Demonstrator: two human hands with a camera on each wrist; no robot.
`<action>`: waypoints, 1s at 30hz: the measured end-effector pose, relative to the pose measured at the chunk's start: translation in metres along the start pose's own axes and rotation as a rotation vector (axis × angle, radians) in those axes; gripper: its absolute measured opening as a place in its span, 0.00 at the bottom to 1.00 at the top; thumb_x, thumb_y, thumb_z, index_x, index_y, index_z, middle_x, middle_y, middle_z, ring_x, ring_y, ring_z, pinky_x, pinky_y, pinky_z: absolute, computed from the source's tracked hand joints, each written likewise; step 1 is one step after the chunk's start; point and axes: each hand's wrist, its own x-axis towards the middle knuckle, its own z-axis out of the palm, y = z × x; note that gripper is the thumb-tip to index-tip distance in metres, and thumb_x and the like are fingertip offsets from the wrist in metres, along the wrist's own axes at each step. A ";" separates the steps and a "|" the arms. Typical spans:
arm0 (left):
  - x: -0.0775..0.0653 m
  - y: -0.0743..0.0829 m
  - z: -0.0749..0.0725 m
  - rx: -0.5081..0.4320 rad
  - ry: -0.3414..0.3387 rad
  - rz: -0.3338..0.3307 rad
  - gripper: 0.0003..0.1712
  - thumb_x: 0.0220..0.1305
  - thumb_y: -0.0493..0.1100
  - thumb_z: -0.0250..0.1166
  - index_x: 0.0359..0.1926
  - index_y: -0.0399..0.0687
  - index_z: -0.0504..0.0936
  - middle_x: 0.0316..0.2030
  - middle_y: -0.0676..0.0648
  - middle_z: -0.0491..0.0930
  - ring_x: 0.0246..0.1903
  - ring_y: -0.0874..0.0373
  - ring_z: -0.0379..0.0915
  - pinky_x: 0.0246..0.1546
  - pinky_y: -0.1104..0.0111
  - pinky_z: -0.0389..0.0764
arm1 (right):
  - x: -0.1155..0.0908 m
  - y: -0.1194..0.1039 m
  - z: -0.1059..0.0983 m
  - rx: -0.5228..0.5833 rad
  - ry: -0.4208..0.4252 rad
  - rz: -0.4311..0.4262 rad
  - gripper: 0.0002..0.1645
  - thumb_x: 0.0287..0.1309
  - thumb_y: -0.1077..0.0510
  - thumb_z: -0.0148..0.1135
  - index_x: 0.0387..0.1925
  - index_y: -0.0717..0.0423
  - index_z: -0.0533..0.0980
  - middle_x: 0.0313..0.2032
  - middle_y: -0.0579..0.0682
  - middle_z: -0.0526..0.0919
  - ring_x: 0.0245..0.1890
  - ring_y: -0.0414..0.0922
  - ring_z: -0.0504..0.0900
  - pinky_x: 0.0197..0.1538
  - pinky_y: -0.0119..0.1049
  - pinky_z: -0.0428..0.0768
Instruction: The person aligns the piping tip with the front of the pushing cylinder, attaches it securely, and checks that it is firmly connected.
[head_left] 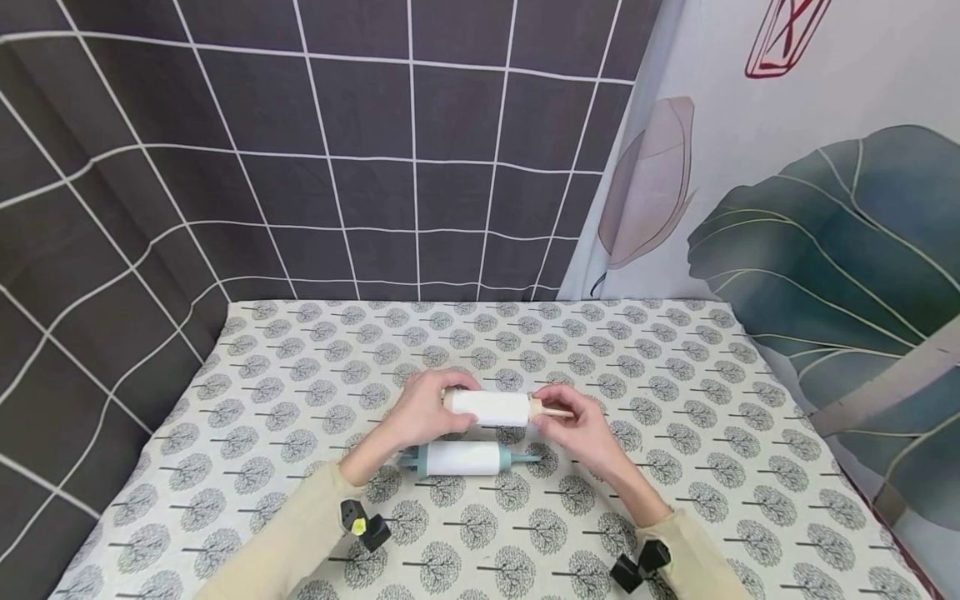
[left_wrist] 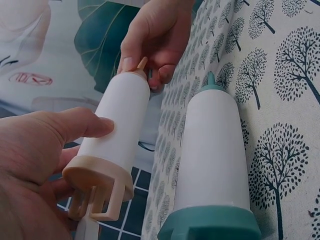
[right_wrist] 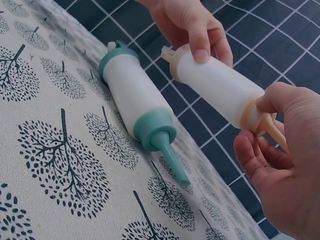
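A piping syringe [head_left: 491, 408] with a white barrel and beige ends is held level above the cloth. At its back end, my left hand [head_left: 429, 410] grips the barrel, thumb along the side by the beige collar [left_wrist: 95, 172] with its looped grips. My right hand [head_left: 579, 423] pinches the front collar [right_wrist: 248, 116] between thumb and fingers, beside the slim beige nozzle [right_wrist: 274, 132]. Nearer to me, a second piping syringe [head_left: 462, 458], white with teal ends, lies on the cloth with its teal nozzle [right_wrist: 172, 160] pointing right.
A cloth with a tree print [head_left: 480, 533] covers the table. Behind it and at the left hangs a dark curtain with a white grid [head_left: 375, 108]. A pale curtain with large leaves [head_left: 832, 225] hangs at the right.
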 end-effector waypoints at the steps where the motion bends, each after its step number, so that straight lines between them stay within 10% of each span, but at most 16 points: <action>1: 0.000 0.000 0.000 0.002 0.001 0.001 0.23 0.44 0.37 0.79 0.44 0.54 0.86 0.42 0.52 0.84 0.36 0.56 0.73 0.38 0.61 0.74 | 0.000 0.000 0.000 0.001 0.003 0.001 0.19 0.56 0.67 0.66 0.50 0.68 0.76 0.48 0.60 0.82 0.46 0.48 0.81 0.50 0.34 0.80; 22: 0.000 -0.002 0.005 0.014 0.017 0.005 0.23 0.44 0.38 0.80 0.45 0.54 0.86 0.40 0.54 0.84 0.35 0.57 0.73 0.38 0.60 0.73 | -0.001 -0.002 -0.003 0.083 -0.042 0.151 0.22 0.67 0.56 0.62 0.48 0.74 0.75 0.34 0.68 0.82 0.29 0.61 0.82 0.36 0.38 0.84; 30: 0.001 -0.006 0.003 -0.004 0.018 0.002 0.24 0.44 0.38 0.80 0.47 0.51 0.86 0.44 0.52 0.84 0.37 0.57 0.73 0.39 0.60 0.74 | 0.000 0.001 -0.005 0.069 -0.014 0.087 0.25 0.63 0.63 0.64 0.58 0.71 0.71 0.52 0.64 0.79 0.38 0.56 0.84 0.44 0.38 0.84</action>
